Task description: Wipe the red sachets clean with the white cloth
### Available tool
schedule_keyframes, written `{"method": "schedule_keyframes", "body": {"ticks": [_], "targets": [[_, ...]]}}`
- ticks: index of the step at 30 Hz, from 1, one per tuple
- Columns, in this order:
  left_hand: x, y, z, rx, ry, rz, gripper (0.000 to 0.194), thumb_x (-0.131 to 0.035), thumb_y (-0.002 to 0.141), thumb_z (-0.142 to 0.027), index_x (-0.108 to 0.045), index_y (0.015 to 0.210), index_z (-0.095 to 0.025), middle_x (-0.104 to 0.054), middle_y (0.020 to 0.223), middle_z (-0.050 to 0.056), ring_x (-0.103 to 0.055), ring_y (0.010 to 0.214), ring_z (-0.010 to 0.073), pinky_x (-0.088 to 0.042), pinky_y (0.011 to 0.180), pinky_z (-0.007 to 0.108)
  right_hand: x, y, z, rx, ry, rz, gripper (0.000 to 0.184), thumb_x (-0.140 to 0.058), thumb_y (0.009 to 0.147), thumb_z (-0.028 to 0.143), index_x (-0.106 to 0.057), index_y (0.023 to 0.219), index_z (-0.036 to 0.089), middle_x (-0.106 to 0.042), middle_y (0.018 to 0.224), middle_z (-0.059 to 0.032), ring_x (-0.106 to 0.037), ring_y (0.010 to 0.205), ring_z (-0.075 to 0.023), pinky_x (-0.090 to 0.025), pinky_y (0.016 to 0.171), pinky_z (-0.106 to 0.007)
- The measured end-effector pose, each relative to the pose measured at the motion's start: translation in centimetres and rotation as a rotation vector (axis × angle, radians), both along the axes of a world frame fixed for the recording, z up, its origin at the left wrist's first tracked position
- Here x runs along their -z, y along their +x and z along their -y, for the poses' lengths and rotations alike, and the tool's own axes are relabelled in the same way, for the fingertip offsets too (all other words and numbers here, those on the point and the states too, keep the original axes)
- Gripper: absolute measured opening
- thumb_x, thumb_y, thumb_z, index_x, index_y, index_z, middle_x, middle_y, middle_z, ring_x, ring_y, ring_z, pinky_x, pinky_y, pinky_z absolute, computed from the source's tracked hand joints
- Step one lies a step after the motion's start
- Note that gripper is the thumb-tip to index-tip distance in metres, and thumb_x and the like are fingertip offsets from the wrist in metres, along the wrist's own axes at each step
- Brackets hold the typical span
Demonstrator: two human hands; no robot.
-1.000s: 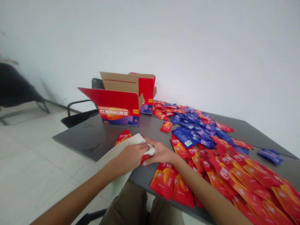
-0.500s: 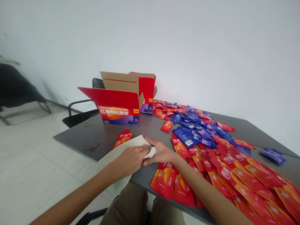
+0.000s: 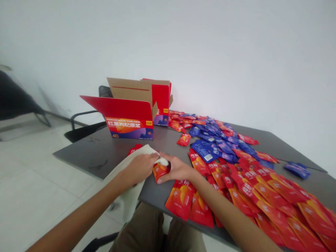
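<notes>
My left hand (image 3: 141, 168) is closed on a white cloth (image 3: 121, 170), pressing its bunched end against a red and orange pouch (image 3: 160, 171). That pouch is gripped in my right hand (image 3: 175, 168), thumb at its lower edge and fingers around the far side. The cloth trails down to the left, past the table edge. Just behind the cloth, partly covered, lies another red pouch (image 3: 134, 148). To the right of my right hand, red pouches (image 3: 180, 199) lie in overlapping rows, some beneath my right forearm.
An open red and blue carton (image 3: 128, 126) stands at the back left of the dark table (image 3: 76, 150), a second carton (image 3: 161, 101) behind it. Blue pouches (image 3: 223, 143) are heaped with red ones farther back. A black chair (image 3: 84, 131) stands beyond the table's left edge.
My left hand and the cloth have drawn slightly back, exposing more of the red pouch in my right hand. The view has shifted a little to the right.
</notes>
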State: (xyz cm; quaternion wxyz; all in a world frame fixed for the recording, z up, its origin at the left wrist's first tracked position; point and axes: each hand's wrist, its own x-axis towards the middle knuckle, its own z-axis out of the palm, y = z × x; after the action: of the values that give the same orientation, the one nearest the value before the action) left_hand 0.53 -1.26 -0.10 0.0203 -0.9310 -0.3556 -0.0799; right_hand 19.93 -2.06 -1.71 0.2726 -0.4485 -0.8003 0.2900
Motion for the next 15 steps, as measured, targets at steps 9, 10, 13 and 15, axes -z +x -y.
{"method": "schedule_keyframes", "body": {"ticks": [9, 10, 13, 15], "targets": [[0.4, -0.2, -0.1, -0.015, 0.011, 0.011, 0.041, -0.039, 0.086, -0.008, -0.052, 0.125, -0.012, -0.064, 0.121, 0.014, -0.065, 0.103, 0.0245, -0.049, 0.092, 0.038, -0.1, 0.0, 0.0, -0.004, 0.01, 0.006, 0.104, -0.084, 0.048, 0.052, -0.044, 0.14, 0.022, -0.05, 0.142, -0.0104, -0.048, 0.13, -0.0302, -0.033, 0.112, -0.043], [0.5, -0.2, -0.1, -0.036, 0.013, 0.0, 0.041, -0.038, 0.086, -0.007, -0.053, 0.124, -0.012, -0.065, 0.12, 0.015, -0.065, 0.102, 0.025, -0.049, 0.091, 0.038, -0.2, -0.1, 0.1, -0.007, 0.008, 0.001, 0.104, -0.084, 0.048, 0.052, -0.044, 0.139, 0.022, -0.05, 0.142, -0.0101, -0.048, 0.13, -0.0302, -0.033, 0.112, -0.043], [0.9, 0.0, 0.7, 0.144, 0.024, 0.0, 0.043, -0.043, 0.083, -0.007, -0.051, 0.126, -0.01, -0.059, 0.129, 0.016, -0.055, 0.121, 0.0246, -0.044, 0.101, 0.036, -0.3, -0.1, 0.0, -0.043, 0.017, -0.005, 0.106, -0.086, 0.045, 0.047, -0.044, 0.139, 0.021, -0.053, 0.139, -0.0094, -0.052, 0.126, -0.0295, -0.035, 0.11, -0.042], [1.1, -0.1, 1.1, 0.235, 0.036, 0.022, 0.048, -0.045, 0.082, -0.007, -0.048, 0.13, -0.009, -0.055, 0.134, 0.017, -0.048, 0.128, 0.0237, -0.039, 0.106, 0.035, -0.4, -0.1, 0.0, -0.047, 0.016, 0.005, 0.109, -0.087, 0.043, 0.045, -0.043, 0.14, 0.021, -0.054, 0.138, -0.0094, -0.053, 0.125, -0.0293, -0.036, 0.11, -0.042]]}}
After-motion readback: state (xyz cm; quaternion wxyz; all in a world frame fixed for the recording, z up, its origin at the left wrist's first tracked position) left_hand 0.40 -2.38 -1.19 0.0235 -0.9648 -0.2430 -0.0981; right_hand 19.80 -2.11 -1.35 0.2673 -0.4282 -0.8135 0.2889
